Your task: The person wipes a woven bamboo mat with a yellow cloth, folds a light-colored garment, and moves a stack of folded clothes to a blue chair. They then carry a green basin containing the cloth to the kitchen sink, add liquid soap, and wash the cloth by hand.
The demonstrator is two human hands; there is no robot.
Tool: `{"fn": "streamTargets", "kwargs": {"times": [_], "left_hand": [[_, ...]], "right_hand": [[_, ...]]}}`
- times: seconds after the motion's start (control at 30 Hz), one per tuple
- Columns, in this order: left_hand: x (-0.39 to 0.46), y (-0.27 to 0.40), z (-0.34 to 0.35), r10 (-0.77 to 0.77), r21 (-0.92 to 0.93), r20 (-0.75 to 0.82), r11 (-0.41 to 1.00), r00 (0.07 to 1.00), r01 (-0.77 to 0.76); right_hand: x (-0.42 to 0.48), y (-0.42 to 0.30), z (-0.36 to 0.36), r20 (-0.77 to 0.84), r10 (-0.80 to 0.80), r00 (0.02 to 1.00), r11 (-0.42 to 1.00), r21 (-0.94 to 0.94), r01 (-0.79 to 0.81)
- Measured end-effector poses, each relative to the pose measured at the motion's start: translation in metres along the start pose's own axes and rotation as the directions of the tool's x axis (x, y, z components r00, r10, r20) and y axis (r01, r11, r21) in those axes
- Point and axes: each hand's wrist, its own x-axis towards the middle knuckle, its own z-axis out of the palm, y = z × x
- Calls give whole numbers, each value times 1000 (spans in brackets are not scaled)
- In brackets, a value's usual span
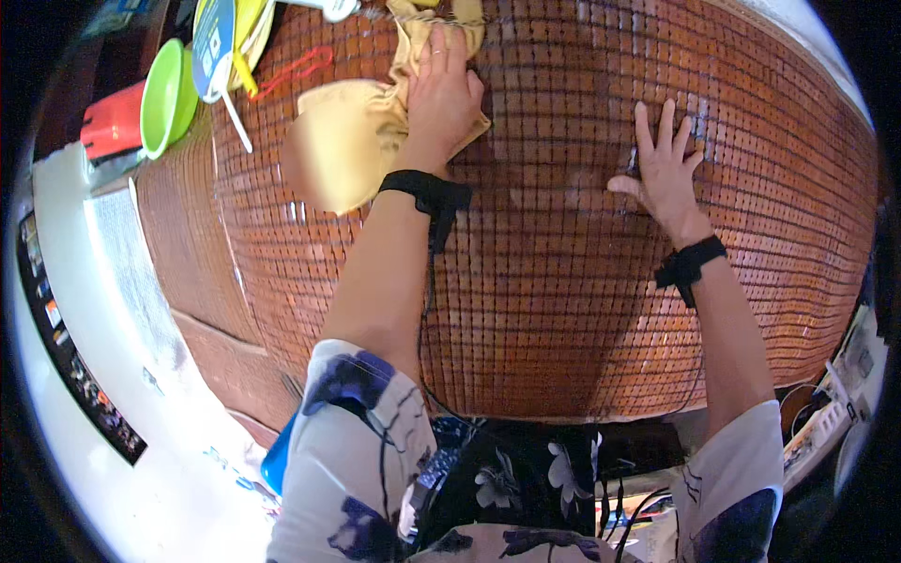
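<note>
A tan cloth garment or piece of fabric (345,155) lies rumpled on the brown tile-beaded mat (549,295), upper left of centre. My left hand (443,98) rests flat on its gathered part, fingers pointing away from me; whether it grips any fabric cannot be told. To the right, my right hand (665,169) is spread with its fingers apart over the mat and holds nothing. Both wrists wear black straps.
At the upper left are a green plastic basin (160,98), a red container (112,121), a blue hand fan (213,46) with a white handle and a red cord (295,70). A power strip (820,433) lies at the lower right.
</note>
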Motion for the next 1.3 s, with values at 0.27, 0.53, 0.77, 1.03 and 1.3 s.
{"fn": "streamTargets", "kwargs": {"times": [0.27, 0.53, 0.77, 1.03, 1.3], "left_hand": [[-221, 55, -28, -60, -164, 288, 980, 956, 111], [-392, 102, -71, -454, 62, 662, 826, 597, 560], [-443, 4, -70, -795, 152, -137, 573, 591, 805], [-455, -100, -92, -962, 140, -138, 217, 236, 966], [-465, -227, -94, -938, 431, -159, 215, 308, 877]], "right_hand": [[1, 11, 21, -103, -71, 992, 997, 23, 74], [10, 16, 24, -4, -11, 1000, 1000, -23, 11], [5, 36, 12, -12, -177, 984, 969, 173, 177], [-51, 37, 3, 120, -245, 962, 916, 353, 189], [-50, 17, -4, 208, -142, 968, 970, 225, 94]]}}
